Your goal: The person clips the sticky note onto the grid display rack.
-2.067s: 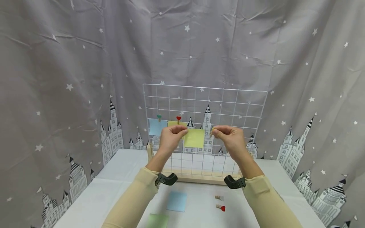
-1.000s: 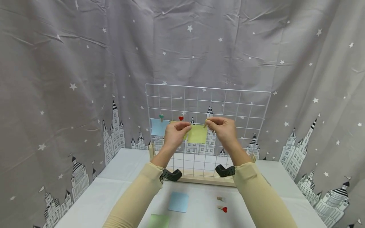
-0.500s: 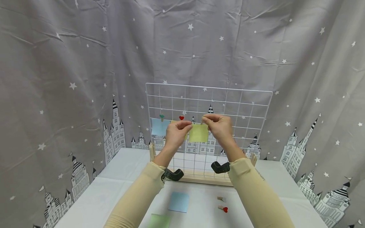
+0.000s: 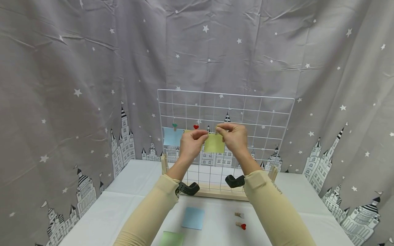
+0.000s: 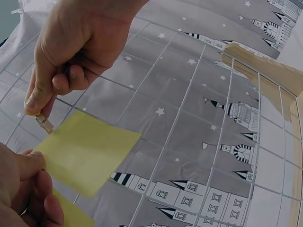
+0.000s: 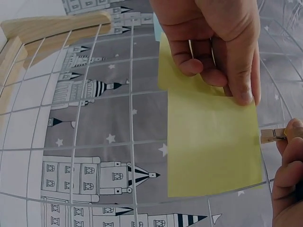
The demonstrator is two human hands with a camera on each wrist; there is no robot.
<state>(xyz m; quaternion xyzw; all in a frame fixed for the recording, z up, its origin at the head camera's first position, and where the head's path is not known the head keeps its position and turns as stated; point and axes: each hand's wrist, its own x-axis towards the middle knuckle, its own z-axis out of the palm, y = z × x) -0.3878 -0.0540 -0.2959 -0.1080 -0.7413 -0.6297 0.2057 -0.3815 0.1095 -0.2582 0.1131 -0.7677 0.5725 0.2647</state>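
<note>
My left hand (image 4: 191, 145) pinches the upper left corner of a yellow sticky note (image 4: 214, 143), held flat against the white wire grid (image 4: 255, 116). At the note's top edge, my right hand (image 4: 235, 136) pinches a small wooden clothespin (image 5: 45, 124) between thumb and forefinger. In the right wrist view the clothespin (image 6: 273, 135) has its tip at the note's edge; whether it bites the wire cannot be told. Left of these, a blue note (image 4: 172, 137) hangs under a green heart clothespin (image 4: 174, 126). Another yellow note (image 6: 171, 71) hangs under a red heart clothespin (image 4: 196, 127), partly hidden by my left hand.
The grid stands in a wooden base (image 4: 221, 194) on a white table (image 4: 123, 191). In front lie a blue note (image 4: 193, 218), a green note (image 4: 171, 238), a clothespin with a pale end (image 4: 239, 215) and a red heart clothespin (image 4: 241, 226). A grey curtain (image 4: 215, 44) hangs behind.
My right hand has moved left and up, bringing its clothespin from beside the yellow note to the note's top edge. My left hand and the note have shifted slightly right and up.
</note>
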